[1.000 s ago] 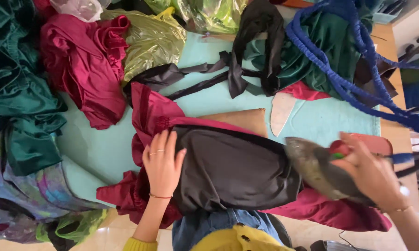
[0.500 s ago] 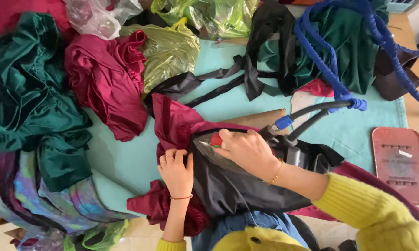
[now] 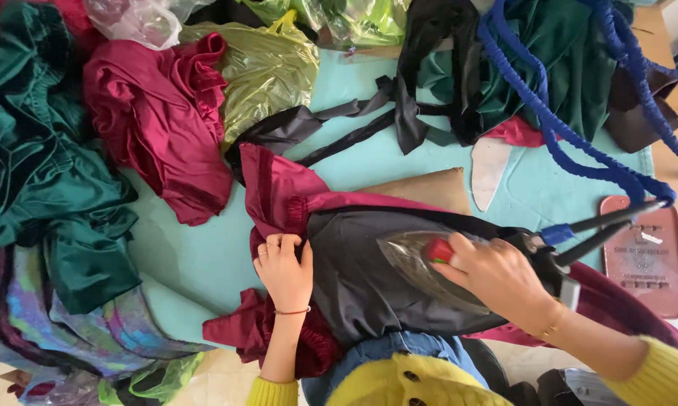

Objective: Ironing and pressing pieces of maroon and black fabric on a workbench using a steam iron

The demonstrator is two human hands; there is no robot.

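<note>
The black cloth (image 3: 369, 278) lies flat over maroon fabric (image 3: 279, 188) on the turquoise counter (image 3: 196, 256). Pressing looks underway: the iron (image 3: 422, 263) rests on it, right hand (image 3: 504, 278) clamped around its handle, left hand (image 3: 285, 271) spread flat, pinning the cloth's edge. Next calls for a steady glide.

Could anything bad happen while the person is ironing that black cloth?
Maybe. The left hand presses the black cloth flat close to the iron that the right hand pushes, so fingers might get burned. The iron's blue cord trails across the piled green fabric and could snag. Thin plastic bags lie nearby on the table and might melt if touched.
</note>
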